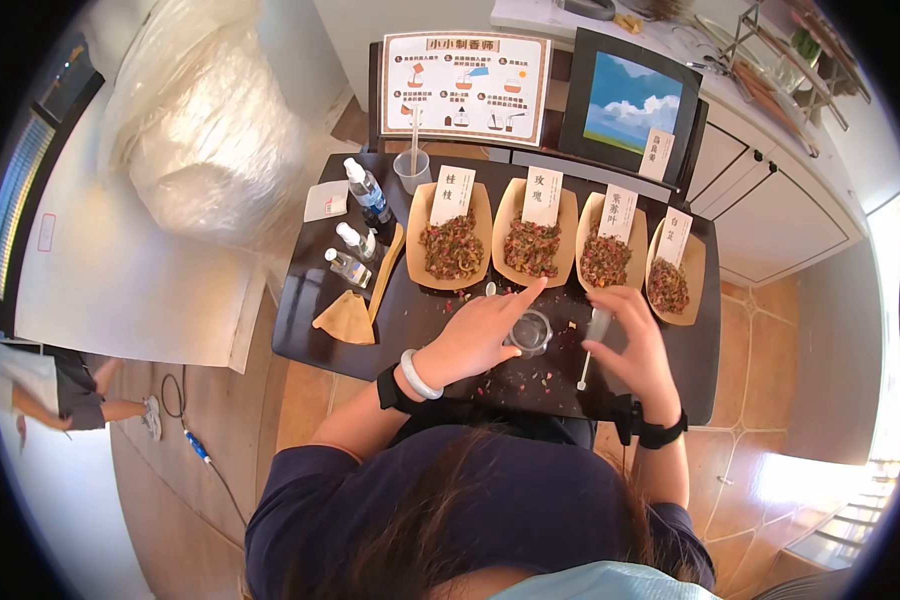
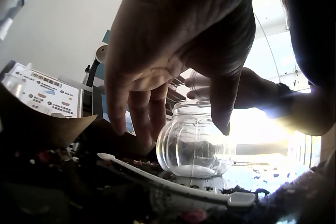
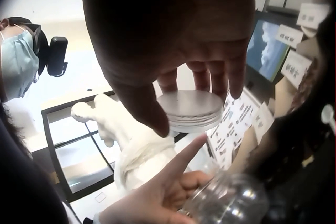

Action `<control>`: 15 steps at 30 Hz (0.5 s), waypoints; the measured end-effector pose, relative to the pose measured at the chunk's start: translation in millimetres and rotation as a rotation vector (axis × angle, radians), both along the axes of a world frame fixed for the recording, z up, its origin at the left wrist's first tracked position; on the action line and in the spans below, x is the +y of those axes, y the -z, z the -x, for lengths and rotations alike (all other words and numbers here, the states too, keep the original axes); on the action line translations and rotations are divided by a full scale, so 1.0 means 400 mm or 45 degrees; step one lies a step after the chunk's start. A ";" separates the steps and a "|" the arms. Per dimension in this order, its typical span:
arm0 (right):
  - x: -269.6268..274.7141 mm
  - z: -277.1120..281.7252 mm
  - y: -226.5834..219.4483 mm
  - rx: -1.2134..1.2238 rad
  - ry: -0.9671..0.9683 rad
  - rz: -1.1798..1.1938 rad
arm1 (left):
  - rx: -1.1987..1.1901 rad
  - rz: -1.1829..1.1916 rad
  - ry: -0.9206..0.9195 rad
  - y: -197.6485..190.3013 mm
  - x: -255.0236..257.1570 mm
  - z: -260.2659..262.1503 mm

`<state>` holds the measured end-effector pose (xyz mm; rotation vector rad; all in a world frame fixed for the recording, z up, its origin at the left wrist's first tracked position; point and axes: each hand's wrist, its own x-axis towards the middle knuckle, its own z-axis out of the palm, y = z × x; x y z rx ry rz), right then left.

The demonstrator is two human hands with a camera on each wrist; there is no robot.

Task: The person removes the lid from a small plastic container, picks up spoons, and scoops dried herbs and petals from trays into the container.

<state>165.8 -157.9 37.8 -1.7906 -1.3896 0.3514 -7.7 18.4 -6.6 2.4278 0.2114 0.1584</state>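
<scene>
A clear round jar stands on the dark table, its mouth uncovered. The left hand has its thumb on one side of the jar and fingers on the other, the index finger stretched out past it. Raised to the right of the jar, the right hand pinches a round clear lid between thumb and fingers. A long white spoon lies beside the jar.
Behind the jar, several paper trays hold dried flakes and labels. Bottles, a cup, a wooden stick and a folded tan piece are at left. An instruction sheet stands behind. Flakes lie scattered on the table.
</scene>
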 end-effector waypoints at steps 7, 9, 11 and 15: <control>-0.135 -0.064 0.111 -0.007 0.362 0.226 | 0.001 -0.061 0.021 0.006 -0.001 0.001; -0.151 -0.063 0.136 -0.054 0.380 0.266 | -0.011 -0.065 0.019 0.008 -0.002 0.003; -0.157 -0.062 0.155 -0.100 0.397 0.305 | -0.022 -0.071 0.017 0.008 -0.004 0.006; -0.154 -0.058 0.168 -0.267 0.379 0.336 | -0.043 -0.083 0.003 0.009 -0.009 0.011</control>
